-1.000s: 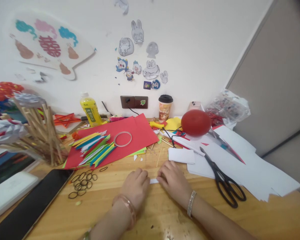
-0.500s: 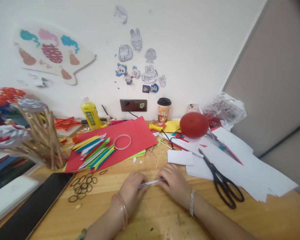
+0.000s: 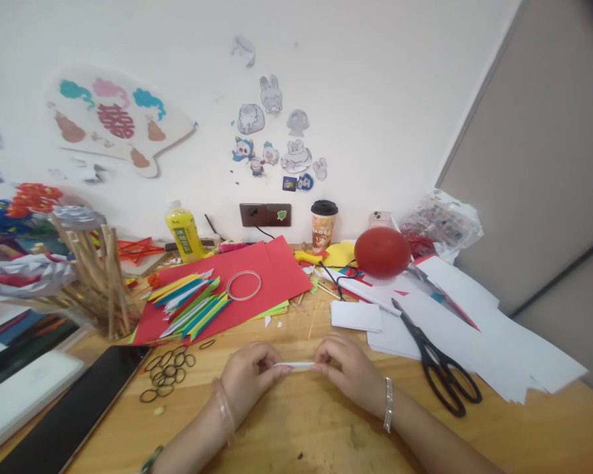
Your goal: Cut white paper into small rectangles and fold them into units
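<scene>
"What were we holding?"

"A narrow white paper strip [image 3: 295, 365]. Our left hand [image 3: 254, 374] pinched one end and our right hand [image 3: 344, 368] pinched the other, so a short stretch showed between them, nearly level."

"Where did we have it?"

"On or above the near middle of the desk [image 3: 296, 428]; we couldn't tell whether it touched the top."

"And what lay around us?"

"Just beyond our right hand sat a folded white paper [image 3: 356, 316]. Farther right, black scissors [image 3: 429, 353] lay with their blades on white sheets [image 3: 504, 342]. On our left we had dark loops [image 3: 169, 371] loosely clustered, and beyond those, coloured paper strips [image 3: 197, 301] heaped on red paper [image 3: 277, 266]."
</scene>
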### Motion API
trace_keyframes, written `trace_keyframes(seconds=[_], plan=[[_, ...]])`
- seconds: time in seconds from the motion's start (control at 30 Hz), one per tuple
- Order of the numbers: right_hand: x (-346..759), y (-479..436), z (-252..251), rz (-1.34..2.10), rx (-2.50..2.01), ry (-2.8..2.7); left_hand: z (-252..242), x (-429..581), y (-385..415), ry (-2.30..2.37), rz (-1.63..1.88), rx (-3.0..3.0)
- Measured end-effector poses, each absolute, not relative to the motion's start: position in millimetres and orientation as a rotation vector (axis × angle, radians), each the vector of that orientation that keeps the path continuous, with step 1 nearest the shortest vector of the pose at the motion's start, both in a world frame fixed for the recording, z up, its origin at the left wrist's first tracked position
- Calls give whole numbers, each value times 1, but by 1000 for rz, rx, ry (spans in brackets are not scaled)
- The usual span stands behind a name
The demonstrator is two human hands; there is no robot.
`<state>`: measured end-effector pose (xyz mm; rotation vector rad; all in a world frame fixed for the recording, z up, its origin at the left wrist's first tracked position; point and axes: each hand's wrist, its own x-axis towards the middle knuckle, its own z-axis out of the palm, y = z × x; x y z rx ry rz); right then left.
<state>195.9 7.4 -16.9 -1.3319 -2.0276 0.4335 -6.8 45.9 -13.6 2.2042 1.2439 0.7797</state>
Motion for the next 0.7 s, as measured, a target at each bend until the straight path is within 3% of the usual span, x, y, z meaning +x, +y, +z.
trace_keyframes(seconds=[0.27,0.5,0.7], plan=[[200,8,-11,497,-1341,-1970,-7,-16,49,979,874,2356],[206,8,-13,545,-1351,-1876,-3,-23,54,1139,933,2332],[192,3,-13,450,-1225,-2089,-17,-3,35,890,588,2547]])
